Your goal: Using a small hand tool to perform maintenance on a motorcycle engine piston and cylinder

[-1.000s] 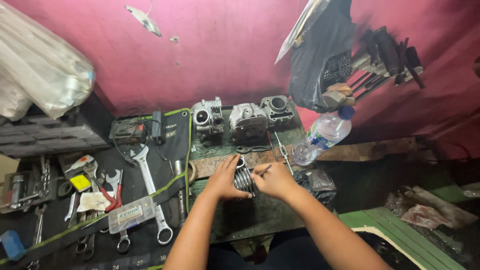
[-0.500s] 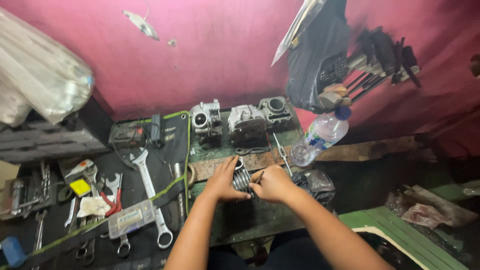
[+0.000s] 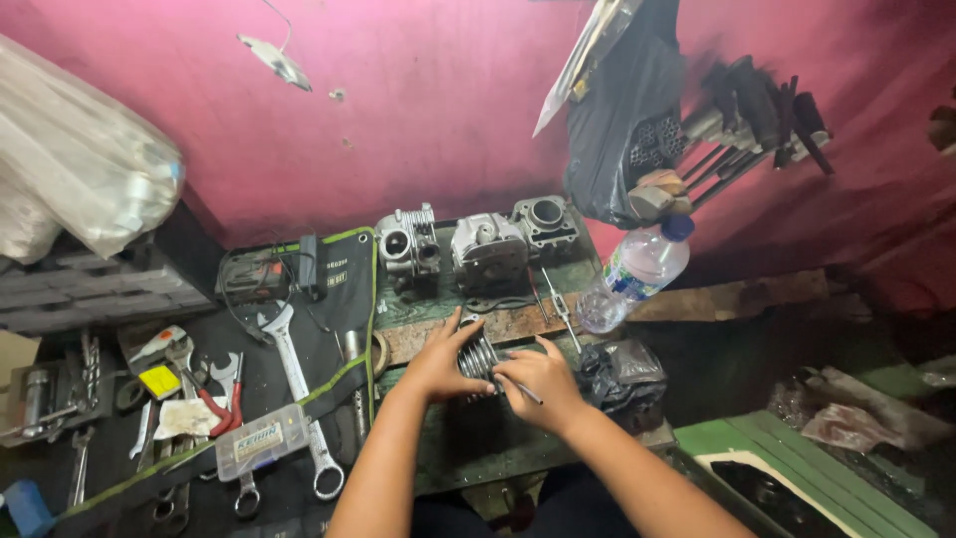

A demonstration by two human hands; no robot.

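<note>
Both forearms reach forward over the green bench, the left hand cupped around a finned metal cylinder while the right hand pinches a thin tool against it.

Grimy pink wall — dim light

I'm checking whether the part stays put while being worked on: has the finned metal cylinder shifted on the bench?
No. The finned cylinder sits in the same spot just below the wooden strip.
</note>
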